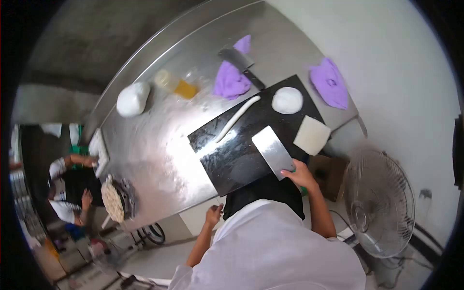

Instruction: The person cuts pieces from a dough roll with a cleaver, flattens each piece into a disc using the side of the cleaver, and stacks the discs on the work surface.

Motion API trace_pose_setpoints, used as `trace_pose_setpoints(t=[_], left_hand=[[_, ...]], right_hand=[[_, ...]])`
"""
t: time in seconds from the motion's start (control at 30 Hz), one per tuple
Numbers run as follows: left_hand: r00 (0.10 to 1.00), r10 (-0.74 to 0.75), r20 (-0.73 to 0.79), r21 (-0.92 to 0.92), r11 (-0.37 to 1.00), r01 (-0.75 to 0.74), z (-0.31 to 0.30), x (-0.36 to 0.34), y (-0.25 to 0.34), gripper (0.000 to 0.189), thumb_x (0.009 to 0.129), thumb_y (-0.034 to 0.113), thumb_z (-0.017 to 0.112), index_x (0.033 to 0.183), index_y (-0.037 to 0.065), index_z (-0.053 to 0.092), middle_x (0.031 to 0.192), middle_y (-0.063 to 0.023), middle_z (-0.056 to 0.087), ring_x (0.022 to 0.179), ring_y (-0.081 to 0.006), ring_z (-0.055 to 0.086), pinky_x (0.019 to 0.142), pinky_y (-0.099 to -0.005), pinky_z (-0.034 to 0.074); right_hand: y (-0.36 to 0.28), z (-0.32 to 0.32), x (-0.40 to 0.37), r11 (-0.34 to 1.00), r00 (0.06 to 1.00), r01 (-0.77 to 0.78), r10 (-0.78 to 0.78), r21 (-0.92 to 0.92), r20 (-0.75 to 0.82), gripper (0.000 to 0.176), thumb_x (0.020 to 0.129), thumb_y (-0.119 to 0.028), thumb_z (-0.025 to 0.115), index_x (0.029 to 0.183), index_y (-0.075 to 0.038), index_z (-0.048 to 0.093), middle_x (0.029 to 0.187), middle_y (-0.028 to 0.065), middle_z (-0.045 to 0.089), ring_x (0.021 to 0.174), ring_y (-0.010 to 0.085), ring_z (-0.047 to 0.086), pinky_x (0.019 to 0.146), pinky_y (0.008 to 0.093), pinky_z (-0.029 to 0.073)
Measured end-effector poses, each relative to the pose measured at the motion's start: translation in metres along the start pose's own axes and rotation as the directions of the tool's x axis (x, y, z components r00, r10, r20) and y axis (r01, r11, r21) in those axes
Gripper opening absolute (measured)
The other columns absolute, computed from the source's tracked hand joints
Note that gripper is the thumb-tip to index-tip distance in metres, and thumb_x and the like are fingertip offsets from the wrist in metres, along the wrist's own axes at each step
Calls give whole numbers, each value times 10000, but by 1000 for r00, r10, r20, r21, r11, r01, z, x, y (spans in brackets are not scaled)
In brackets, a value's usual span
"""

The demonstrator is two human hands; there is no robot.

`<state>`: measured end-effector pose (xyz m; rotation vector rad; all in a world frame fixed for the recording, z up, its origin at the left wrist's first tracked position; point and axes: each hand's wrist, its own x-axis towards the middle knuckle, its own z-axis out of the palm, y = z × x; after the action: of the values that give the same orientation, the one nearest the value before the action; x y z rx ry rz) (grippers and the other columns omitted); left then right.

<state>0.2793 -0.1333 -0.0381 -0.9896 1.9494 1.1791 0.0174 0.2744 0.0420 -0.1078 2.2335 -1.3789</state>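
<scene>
My right hand [298,175] grips a cleaver [270,149] with a broad rectangular blade, held flat over the near edge of a black board [237,166]. The handle is hidden in my fingers. Beside my apron, off the board's near edge, my left hand [214,213] has its fingers curled, with nothing visible in it. A thin white dough rope [238,119] lies across the board. Near the board's far right corner sits a round white dough piece [287,100]. A pale square slab [311,135] rests at its right edge.
On the metal table [159,140] are a white bundle [133,99], a bottle of yellow liquid [176,85], purple cloths [328,83] and a second cleaver [237,58]. A tray of dough [113,200] stands far left, near another person [65,191]. A fan [379,203] stands right.
</scene>
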Motion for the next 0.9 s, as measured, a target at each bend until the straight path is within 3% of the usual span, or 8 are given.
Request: trace_pose_setpoints(t=[0.07, 0.13, 0.23, 0.47, 0.53, 0.63, 0.77, 0.9], left_hand=[[976, -214, 43, -172, 960, 218, 35, 31, -56, 658, 894, 619, 666, 1151, 13, 680, 1094, -155, 716, 997, -250, 685, 781, -417, 553], [743, -358, 565, -669, 328, 667, 55, 52, -78, 712, 863, 611, 712, 1264, 29, 632, 1201, -157, 668, 1098, -295, 637, 854, -518, 533], [914, -391, 106, -644, 674, 363, 67, 38, -54, 604, 863, 521, 744, 1207, 32, 660, 1124, -122, 686, 1070, -288, 640, 907, -538, 512], [998, -47, -36, -665, 747, 11, 54, 53, -62, 319, 905, 278, 710, 1105, 31, 685, 1149, -96, 698, 1104, -257, 635, 925, -376, 523], [994, 51, 99, -987, 129, 92, 24, 8, -40, 408, 928, 223, 666, 1263, -9, 640, 1254, -135, 683, 1175, -273, 633, 1007, -375, 514], [971, 188, -150, -971, -210, -110, -10, -83, -6, 449, 925, 212, 637, 1308, -22, 618, 1252, -177, 693, 1219, -299, 638, 1074, -427, 507], [781, 339, -525, -735, -642, -217, -55, -187, 13, 628, 922, 270, 650, 1421, -77, 492, 1410, -229, 586, 1272, -376, 603, 1124, -505, 460], [514, 537, -669, -706, -675, -213, -78, -290, 102, 559, 907, 308, 683, 1292, -88, 596, 1377, -372, 542, 1317, -505, 524, 1144, -585, 398]], right_hand=[[-6, -6, 6, 998, 991, 19, -11, -58, 133, 505, 823, -302, 830, 1173, 27, 673, 1093, 224, 727, 1024, 319, 717, 895, 407, 532], [-32, -10, 14, 988, 957, 17, 29, -156, 288, 464, 834, -280, 813, 1152, 33, 685, 1069, 211, 735, 1007, 318, 716, 892, 405, 533], [-42, 4, 31, 941, 929, 202, -97, -271, 357, 452, 851, -278, 797, 1159, 32, 683, 1052, 209, 738, 1005, 313, 716, 886, 400, 532], [-78, 44, 73, 912, 896, 234, -68, -337, 438, 407, 874, -274, 793, 1135, 22, 695, 987, 164, 750, 917, 262, 719, 819, 386, 543], [-102, 55, 68, 912, 896, 160, 27, -379, 443, 400, 874, -268, 796, 1112, 35, 686, 911, 122, 734, 772, 215, 677, 716, 362, 533], [-103, 63, 69, 921, 890, 61, 124, -385, 438, 383, 881, -266, 797, 1084, 36, 678, 794, 51, 692, 578, 146, 599, 563, 328, 497], [-94, 71, 63, 912, 890, 68, 127, -404, 437, 341, 887, -258, 793, 1095, -3, 706, 865, 65, 706, 751, 144, 626, 710, 334, 522], [-106, 83, 56, 910, 883, 140, 63, -390, 465, 361, 907, -264, 769, 1114, 21, 691, 878, 75, 710, 771, 142, 620, 734, 340, 515]])
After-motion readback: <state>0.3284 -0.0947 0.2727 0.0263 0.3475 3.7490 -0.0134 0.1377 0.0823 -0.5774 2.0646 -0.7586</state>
